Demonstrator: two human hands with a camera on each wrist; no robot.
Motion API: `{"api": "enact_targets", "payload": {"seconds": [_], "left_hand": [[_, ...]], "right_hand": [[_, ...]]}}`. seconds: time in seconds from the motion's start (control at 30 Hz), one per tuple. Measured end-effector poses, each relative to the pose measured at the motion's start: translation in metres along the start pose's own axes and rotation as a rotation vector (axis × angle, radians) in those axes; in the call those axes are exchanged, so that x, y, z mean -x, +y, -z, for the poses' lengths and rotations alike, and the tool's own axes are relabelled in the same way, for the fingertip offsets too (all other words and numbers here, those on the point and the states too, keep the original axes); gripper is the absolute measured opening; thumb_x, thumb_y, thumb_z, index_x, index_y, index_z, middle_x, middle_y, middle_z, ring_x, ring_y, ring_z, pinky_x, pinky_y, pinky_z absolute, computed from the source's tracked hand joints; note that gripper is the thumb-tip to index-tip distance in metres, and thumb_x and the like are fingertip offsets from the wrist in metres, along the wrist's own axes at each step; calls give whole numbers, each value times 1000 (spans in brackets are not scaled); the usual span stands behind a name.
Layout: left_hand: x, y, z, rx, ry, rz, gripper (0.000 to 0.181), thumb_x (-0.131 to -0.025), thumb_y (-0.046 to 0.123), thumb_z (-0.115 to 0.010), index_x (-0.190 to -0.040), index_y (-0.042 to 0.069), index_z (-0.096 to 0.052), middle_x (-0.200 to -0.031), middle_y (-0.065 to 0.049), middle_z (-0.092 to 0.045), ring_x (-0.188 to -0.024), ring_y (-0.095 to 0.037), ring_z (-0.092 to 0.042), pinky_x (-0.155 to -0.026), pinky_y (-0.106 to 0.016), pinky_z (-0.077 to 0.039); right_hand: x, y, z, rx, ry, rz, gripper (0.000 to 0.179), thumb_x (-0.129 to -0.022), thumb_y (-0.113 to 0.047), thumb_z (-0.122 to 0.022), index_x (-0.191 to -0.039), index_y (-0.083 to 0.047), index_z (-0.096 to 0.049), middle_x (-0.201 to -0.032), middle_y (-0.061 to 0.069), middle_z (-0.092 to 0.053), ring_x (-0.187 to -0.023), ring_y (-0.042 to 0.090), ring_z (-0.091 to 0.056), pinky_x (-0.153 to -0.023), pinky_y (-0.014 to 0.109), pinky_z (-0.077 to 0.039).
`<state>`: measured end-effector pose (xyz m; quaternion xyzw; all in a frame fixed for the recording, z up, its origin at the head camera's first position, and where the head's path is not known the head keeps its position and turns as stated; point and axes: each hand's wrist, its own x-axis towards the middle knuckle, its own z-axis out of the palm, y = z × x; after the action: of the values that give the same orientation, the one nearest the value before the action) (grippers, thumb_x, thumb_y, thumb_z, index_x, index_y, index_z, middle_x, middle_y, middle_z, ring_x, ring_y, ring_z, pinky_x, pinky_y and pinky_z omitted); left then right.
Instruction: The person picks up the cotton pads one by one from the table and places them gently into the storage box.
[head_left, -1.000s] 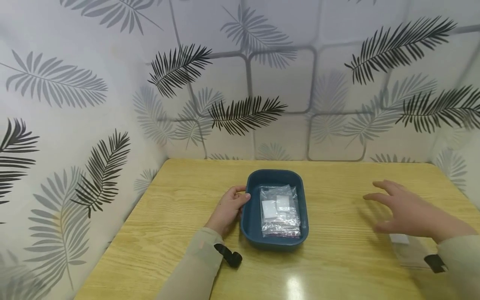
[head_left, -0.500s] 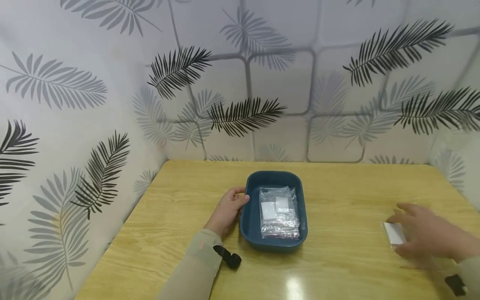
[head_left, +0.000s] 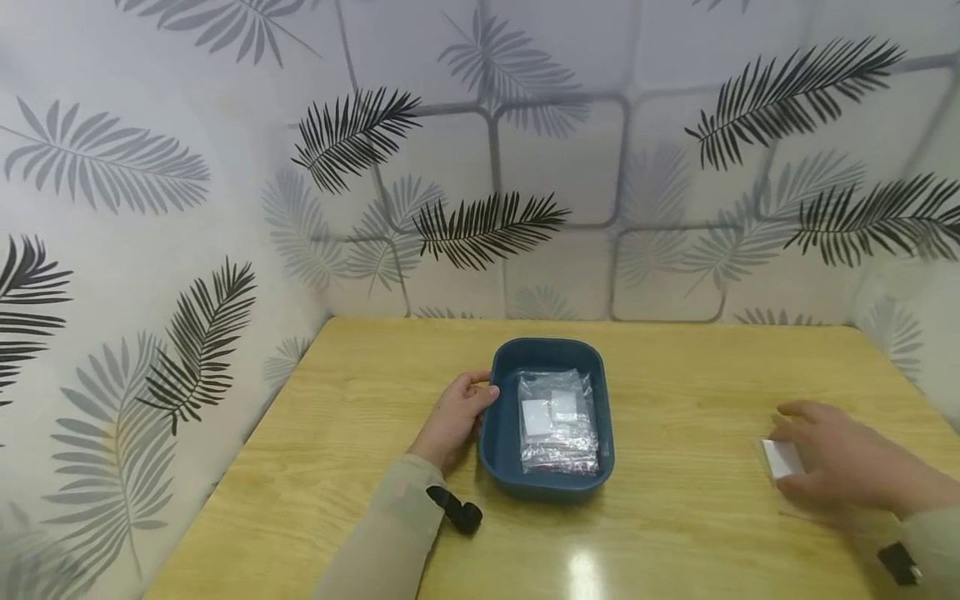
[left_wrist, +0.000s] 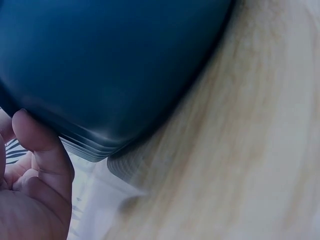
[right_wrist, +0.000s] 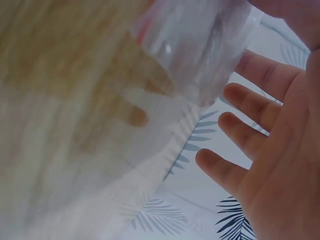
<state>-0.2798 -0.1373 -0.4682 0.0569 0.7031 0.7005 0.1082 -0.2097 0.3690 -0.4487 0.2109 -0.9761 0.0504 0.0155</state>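
Note:
A dark blue plastic basin point(head_left: 546, 493) stands mid-table, with a pile of clear zip bags point(head_left: 573, 442) inside, white cards showing through. At its left side my left hand point(head_left: 452, 421) holds the rim; in the left wrist view the thumb point(left_wrist: 42, 142) lies against the basin's wall point(left_wrist: 115, 65). Over at the right, my right hand point(head_left: 851, 458) pinches another zip bag point(head_left: 782, 460) with a white card in it. The right wrist view has this bag point(right_wrist: 200, 45) between thumb and index finger, the other fingers spread. Part of the bag is hidden behind the hand.
The light wooden table point(head_left: 690, 400) runs back to a wall point(head_left: 555, 167) covered in leaf-patterned sheeting, which also closes off the left side. A black wrist strap point(head_left: 456, 510) sits on the left sleeve.
My right hand came down and toward me onto the zip bag at the right, took hold of it, then shifted slightly left with it. The left hand and basin stayed put.

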Motion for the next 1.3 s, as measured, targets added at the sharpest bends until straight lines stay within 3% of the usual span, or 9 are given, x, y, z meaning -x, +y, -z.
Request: {"api": "enact_targets", "payload": {"seconds": [0.23,0.43,0.67,1.03,1.3], "left_hand": [[0,-2,-3,11,-19,-11,46,-104,23,-60,-144,4,-48,-93,-11,-60,-67,-16,-53,-58,-27,-46],[1,-1,-6,8,-8,-16,45,-105,24,-59,-144,5,-48,-92,-11,-60,-67,-16,-53,-58,-26,-46],[-1,-1,-6,7,-6,-24,43,-104,25,-60,-142,6,-51,-91,-10,-60,-67,-16,-54,-58,-26,-46],[-3,7,-7,9,-15,-43,44,-104,22,-60,-142,3,-50,-89,-10,-59,-67,-16,-53,-58,-26,-46],[-1,2,-2,-6,-2,-22,43,-104,22,-61,-141,4,-51,-88,-8,-57,-66,-14,-51,-57,-26,-43]], "right_hand": [[-3,-2,7,-16,4,6,63,-63,-46,-91,-105,-4,-72,-125,30,-56,-111,52,-54,-87,63,-48],[-14,-13,20,-29,97,97,55,-67,-46,-92,-101,-8,-71,-122,27,-58,-109,48,-56,-89,62,-46],[-32,-42,38,-115,99,84,53,-72,-44,-90,-108,-9,-70,-131,26,-53,-116,48,-52,-91,61,-45],[-74,-88,59,-180,84,128,50,-78,-48,-85,-114,-17,-69,-142,17,-48,-124,43,-49,-92,56,-47],[-102,-124,74,-200,101,194,51,-79,-51,-84,-115,-19,-68,-147,12,-45,-125,37,-51,-95,52,-47]]}}
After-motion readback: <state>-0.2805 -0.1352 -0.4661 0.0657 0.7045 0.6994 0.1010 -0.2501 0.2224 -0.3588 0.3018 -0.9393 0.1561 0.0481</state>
